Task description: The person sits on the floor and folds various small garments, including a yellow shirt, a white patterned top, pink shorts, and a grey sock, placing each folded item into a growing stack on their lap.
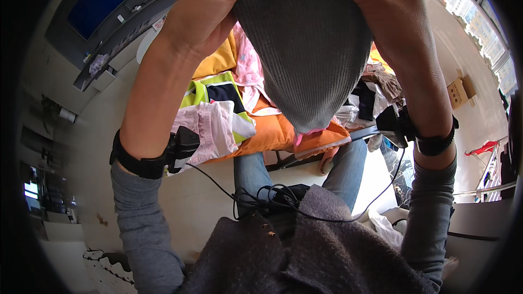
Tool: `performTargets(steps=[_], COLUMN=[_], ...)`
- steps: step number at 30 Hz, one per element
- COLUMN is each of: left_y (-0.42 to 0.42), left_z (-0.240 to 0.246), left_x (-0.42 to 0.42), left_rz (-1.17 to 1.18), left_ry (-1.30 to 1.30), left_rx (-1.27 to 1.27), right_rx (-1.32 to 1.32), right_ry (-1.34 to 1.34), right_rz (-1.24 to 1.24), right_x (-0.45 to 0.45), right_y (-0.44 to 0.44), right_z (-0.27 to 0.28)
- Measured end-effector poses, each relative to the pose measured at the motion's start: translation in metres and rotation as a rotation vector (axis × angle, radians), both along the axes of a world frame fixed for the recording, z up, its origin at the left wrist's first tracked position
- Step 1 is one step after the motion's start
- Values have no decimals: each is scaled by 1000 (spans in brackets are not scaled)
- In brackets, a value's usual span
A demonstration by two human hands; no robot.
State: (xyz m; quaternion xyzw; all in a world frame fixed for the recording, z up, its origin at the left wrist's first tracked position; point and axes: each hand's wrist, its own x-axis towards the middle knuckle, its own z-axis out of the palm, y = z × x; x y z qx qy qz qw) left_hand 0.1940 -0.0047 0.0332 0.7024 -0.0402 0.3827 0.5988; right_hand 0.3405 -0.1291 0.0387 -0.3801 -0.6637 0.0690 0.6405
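Note:
A dark grey ribbed knit garment point(310, 53) hangs between my raised hands at the top of the head view. My left hand point(212, 4) grips its upper left side and my right hand point(367, 0) its upper right; the fingertips and the garment's top lie beyond the picture's edge. Behind it, an orange cushioned surface point(265, 130) bears clothes. On its left are a pale pink garment point(208, 126), a lime, navy and white garment point(224, 94), a pink patterned garment point(249, 61) and a mustard-yellow cloth point(218, 59). White and black clothes point(361, 100) lie on the right.
Black devices are strapped to both wrists, and a black cable point(282, 202) loops across my lap. A metal armrest point(363, 132) borders the cushion. An open cardboard box point(461, 90) and a drying rack point(490, 167) stand at right. A television point(102, 0) hangs at upper left.

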Motion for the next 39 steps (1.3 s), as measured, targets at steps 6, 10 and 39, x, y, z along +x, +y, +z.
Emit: performTargets(steps=[6,10,39], left_y=[12,31,45], left_z=[-1,-3,15], left_x=[-3,-16,-70], left_rz=[88,145,-238], left_ry=[-4,28,132], left_rx=[-135,-252,-173], right_rx=[-36,-500,-280], right_ry=[29,81,-154], right_rz=[-321,-262,110], right_x=[33,23,-46], right_y=[-2,-24,-12], right_z=[-87,-166,-201])
